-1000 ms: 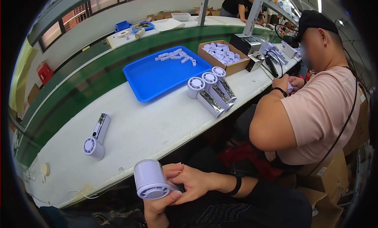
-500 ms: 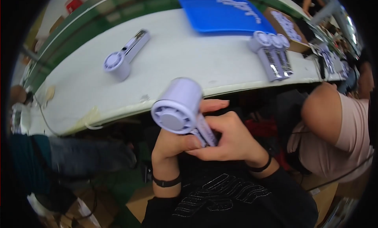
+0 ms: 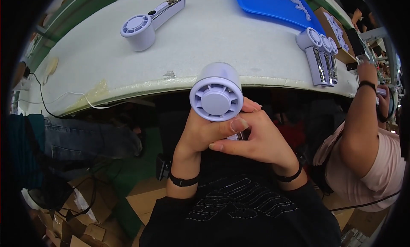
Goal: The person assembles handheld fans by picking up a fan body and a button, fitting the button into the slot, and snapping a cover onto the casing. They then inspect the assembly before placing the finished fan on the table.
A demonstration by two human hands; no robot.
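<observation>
A lavender handheld fan [image 3: 216, 102] is held in front of my body, just off the table's near edge, its round vented face turned toward me. My left hand [image 3: 205, 129] wraps the fan below its head, thumb lying across the front. Closed around the handle from the other side is my right hand [image 3: 267, 138], its thumb near the left one. Between the hands only a small piece of the handle shows; the rest is hidden. Farther off on the table lies another lavender fan [image 3: 143, 35], its handle open with inner parts visible.
Three open-handled fans [image 3: 317, 61] lie side by side at the right of the white table [image 3: 171, 55]. Behind them are a blue tray [image 3: 260, 12] with small pale parts and a cardboard box [image 3: 348, 55]. Co-workers sit left and right. A white cable [image 3: 92, 102] hangs over the left edge.
The held fan has tilted so its vented face points more toward me, and its handle is now mostly covered by my hands. My view has shifted, moving the table items upward.
</observation>
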